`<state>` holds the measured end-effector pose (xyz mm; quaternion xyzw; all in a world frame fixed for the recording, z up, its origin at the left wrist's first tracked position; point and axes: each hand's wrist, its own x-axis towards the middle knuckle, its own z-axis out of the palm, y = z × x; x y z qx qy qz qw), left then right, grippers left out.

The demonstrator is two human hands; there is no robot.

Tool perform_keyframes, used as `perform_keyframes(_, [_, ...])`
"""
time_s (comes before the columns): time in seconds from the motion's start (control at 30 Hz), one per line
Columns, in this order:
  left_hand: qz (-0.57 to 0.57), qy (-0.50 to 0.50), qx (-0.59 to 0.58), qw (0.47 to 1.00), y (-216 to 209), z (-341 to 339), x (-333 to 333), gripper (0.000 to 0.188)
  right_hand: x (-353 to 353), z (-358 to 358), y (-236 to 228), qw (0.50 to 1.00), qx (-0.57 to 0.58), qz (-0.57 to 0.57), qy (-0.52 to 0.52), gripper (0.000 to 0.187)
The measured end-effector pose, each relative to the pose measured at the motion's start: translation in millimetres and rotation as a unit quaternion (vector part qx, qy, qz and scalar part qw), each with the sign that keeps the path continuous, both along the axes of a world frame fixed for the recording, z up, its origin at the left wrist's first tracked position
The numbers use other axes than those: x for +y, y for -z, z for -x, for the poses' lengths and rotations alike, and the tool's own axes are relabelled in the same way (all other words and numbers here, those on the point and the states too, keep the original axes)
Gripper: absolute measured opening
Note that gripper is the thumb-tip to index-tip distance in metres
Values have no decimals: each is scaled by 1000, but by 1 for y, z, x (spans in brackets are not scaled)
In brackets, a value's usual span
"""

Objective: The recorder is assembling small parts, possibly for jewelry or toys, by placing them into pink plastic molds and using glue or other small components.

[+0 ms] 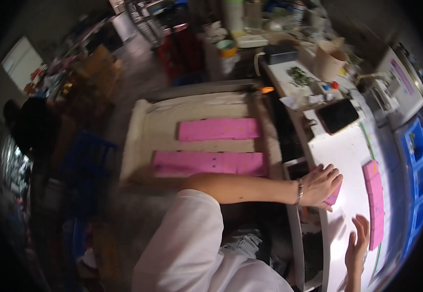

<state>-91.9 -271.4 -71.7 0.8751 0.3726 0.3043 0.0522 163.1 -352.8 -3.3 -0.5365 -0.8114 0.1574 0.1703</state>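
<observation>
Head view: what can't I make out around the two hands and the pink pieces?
Pink piece at the left hand, head view: partly hidden by that hand's fingers.
Forearm below the right hand, head view: cut off by the lower edge.
Blue dots on the pink row beside the left arm, head view: too small to tell printed from raised.

Tray [159,127] stood left of worktop [337,152], holding far row [218,129] and near row [197,163] of pieces. On worktop: phone [337,117] far, cup [329,61] beyond it, side row [375,209] along right, single piece [334,196] under left fingers [329,176]. Right fingers [362,225] were nearer, left of side row.
</observation>
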Motion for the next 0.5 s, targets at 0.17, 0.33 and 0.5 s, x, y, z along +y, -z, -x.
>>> perform_keyframes(0.17, [24,-175,-148,973,14,150,-79,76,-20,13,-9,1000,-7,11,-21,36])
perform_keyframes(0.33, [67,-405,60,910,37,305,-147,72,-3,23,13,996,31,68,-58,39])
perform_keyframes(0.5, [60,-421,146,893,56,394,-173,73,4,63,3,991,4,66,-119,46])
